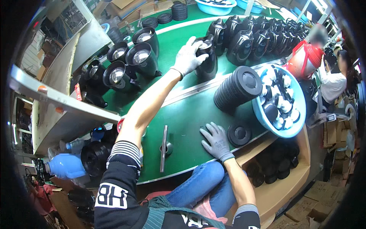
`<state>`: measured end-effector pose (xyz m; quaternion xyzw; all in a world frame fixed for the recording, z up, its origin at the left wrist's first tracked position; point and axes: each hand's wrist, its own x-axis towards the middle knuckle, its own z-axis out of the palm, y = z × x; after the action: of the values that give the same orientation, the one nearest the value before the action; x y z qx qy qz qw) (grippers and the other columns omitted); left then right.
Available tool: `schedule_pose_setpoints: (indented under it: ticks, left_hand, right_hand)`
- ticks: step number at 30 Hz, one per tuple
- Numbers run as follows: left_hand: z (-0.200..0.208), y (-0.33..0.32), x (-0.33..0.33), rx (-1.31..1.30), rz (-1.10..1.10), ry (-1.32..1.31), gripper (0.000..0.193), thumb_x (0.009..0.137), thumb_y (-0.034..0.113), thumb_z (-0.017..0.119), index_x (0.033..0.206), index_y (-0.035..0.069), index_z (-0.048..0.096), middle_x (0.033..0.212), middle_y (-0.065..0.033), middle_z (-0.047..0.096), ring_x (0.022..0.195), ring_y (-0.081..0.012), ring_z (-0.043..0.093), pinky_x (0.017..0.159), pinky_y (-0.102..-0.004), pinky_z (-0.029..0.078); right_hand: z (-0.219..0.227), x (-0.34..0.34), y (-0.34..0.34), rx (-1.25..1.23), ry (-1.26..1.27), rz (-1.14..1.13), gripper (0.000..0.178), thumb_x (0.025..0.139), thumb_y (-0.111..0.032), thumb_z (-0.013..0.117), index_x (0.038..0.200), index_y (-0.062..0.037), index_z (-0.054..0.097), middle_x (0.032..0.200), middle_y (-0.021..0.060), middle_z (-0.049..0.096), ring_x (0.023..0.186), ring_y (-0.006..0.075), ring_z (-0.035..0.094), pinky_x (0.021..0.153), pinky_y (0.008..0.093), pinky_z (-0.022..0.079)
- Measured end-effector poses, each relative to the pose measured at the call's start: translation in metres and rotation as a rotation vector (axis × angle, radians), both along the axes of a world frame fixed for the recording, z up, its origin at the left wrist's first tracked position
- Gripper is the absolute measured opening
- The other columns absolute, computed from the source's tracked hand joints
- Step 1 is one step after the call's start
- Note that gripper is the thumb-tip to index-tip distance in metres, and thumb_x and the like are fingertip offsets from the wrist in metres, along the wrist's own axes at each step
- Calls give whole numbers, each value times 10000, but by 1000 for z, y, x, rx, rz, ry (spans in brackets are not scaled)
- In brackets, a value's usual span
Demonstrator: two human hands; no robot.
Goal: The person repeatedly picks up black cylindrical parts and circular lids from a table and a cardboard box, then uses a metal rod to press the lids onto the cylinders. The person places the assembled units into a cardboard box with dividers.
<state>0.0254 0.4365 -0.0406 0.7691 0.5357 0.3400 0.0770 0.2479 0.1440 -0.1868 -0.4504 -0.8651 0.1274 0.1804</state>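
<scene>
My left hand (187,58), in a pale grey glove, reaches over the green bench to a glossy black kettle body (207,65). Its thumb and fingers are closed about the kettle's upper part, which stands upright. Palm down on the near bench top, my right hand (216,142) wears a grey glove; its fingers are spread and it holds nothing. Just right of it lies a round black base disc (239,135). Behind that, a tall leaning stack of black discs (238,87) stands beside a light-blue basin (280,133) full of small black-and-white parts.
Several black kettles (241,47) stand in rows at the far right. Open black bodies (142,56) with shiny insides cluster at left. A metal bar (164,149) sits on the near bench. Below, a cardboard box (301,173) holds black parts. Two people sit at far right.
</scene>
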Motion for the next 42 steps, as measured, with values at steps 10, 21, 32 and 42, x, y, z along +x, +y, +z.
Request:
schedule_pose_setpoints:
  ticks: [10,21,32,42]
  left_hand:
    - [38,114,-137,-110,724,806,339,1061,228,520,1154,166,840,1185,-144,813,1162,-338,774,911,-529,597]
    - [167,15,-146,448,310,530,298,854,183,817,1138,122,751,1092,-139,717,1049,-359,721,928,-482,572]
    - [236,-322,-93,396,-402,661,150,845,155,763,963,99,687,921,-94,629,823,-294,705,753,-438,588]
    - [106,-454,-153,-87,-133,-362,607,867,-21,744,1464,29,643,1444,-169,662,1391,-326,614,1212,-425,450]
  right_hand:
    - [6,1,6,-17,37,-26,560,927,-390,739,1449,-204,657,1499,146,569,1469,366,466,1212,562,355]
    - [-4,-4,0,61,87,-49,516,927,-378,729,1405,-191,673,1500,144,561,1470,371,460,1221,552,349]
    - [294,-71,-46,587,335,55,702,810,-245,867,1441,-127,583,1534,130,549,1457,382,487,1152,626,416]
    - [211,-28,-202,-37,781,-35,447,759,-60,944,1111,-14,672,1504,209,640,1311,348,686,991,422,597]
